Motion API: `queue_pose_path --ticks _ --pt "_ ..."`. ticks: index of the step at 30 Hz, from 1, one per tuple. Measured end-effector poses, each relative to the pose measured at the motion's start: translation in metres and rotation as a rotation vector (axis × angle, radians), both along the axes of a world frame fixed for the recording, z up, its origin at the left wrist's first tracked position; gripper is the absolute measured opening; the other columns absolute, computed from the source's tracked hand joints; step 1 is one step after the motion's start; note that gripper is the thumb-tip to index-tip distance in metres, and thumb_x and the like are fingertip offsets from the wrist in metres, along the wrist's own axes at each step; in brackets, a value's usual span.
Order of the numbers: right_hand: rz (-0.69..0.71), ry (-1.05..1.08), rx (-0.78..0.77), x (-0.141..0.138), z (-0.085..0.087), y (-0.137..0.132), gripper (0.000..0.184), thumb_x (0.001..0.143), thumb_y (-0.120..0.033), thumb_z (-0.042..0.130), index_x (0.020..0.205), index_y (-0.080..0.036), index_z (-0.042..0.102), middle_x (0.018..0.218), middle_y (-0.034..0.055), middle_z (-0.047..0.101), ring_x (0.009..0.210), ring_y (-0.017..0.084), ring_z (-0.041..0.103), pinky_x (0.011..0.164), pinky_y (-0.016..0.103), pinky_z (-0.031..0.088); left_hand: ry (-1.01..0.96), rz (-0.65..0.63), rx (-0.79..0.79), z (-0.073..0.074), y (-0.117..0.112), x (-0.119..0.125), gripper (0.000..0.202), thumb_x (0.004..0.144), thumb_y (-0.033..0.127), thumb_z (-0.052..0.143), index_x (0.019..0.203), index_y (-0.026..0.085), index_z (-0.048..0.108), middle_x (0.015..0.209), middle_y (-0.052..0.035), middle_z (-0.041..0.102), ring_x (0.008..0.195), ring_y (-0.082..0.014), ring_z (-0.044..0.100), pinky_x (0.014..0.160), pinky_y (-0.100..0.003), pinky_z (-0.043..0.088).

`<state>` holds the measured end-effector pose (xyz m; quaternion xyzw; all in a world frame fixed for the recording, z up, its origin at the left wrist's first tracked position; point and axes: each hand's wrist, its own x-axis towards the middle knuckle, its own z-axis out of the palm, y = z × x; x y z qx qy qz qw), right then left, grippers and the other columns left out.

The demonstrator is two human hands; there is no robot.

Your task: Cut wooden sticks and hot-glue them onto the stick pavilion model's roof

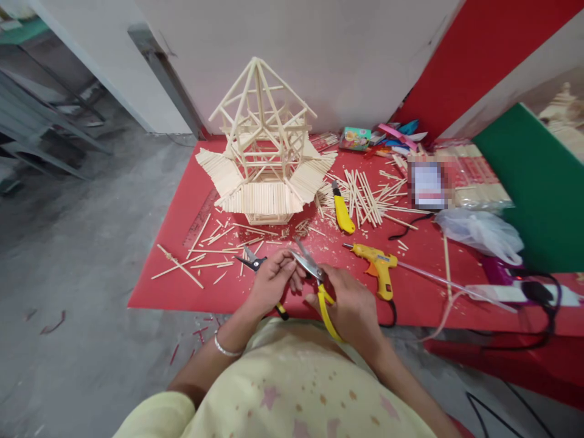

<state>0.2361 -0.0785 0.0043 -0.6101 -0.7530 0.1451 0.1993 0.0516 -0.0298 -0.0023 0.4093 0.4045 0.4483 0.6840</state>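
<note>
Head view: slim yellow-handled steel scissors point(314, 274) in right hand point(351, 310).

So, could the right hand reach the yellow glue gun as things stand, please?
Probably: the glue gun lies just beside the right hand, nothing between, but the scissors fill that hand.
</note>
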Motion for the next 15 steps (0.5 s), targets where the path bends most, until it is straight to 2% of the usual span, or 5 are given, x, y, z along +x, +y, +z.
queue_pose_path --ticks 4,8,15 --pt "0.011 0.01 -0.02 -0.0046 -0.0026 -0.0006 0.045 0.091 -0.044 0.058 0.129 -0.02 0.054 0.105 0.0093 0.069 0.088 0.022 0.065 0.073 0.029 0.042 0.075 -0.007 0.065 -0.0014 -0.0017 -0.0011 0.021 0.092 0.037 0.06 0.093 0.016 0.057 0.069 -0.0006 0.066 0.052 -0.0105 0.062 0.051 -0.021 0.047" --pt "0.006 0.054 -0.051 -0.0078 -0.0012 0.0004 0.039 0.092 -0.045 0.057 0.123 -0.022 0.057 0.098 0.0071 0.07 0.084 0.021 0.065 0.07 0.027 0.04 0.124 -0.002 0.1 -0.0052 -0.0037 -0.0027 0.02 0.093 0.037 0.057 0.095 0.017 0.058 0.072 -0.0009 0.066 0.052 -0.0105 0.062 0.052 -0.022 0.047" --pt "-0.001 0.054 -0.069 -0.0094 -0.0013 0.0003 0.035 0.093 -0.047 0.054 0.118 -0.022 0.061 0.095 0.0069 0.072 0.081 0.02 0.066 0.066 0.026 0.037 0.229 0.034 0.15 -0.0006 -0.0072 -0.0013 0.018 0.093 0.034 0.055 0.092 0.018 0.061 0.071 -0.0003 0.064 0.05 -0.0099 0.059 0.05 -0.022 0.045"
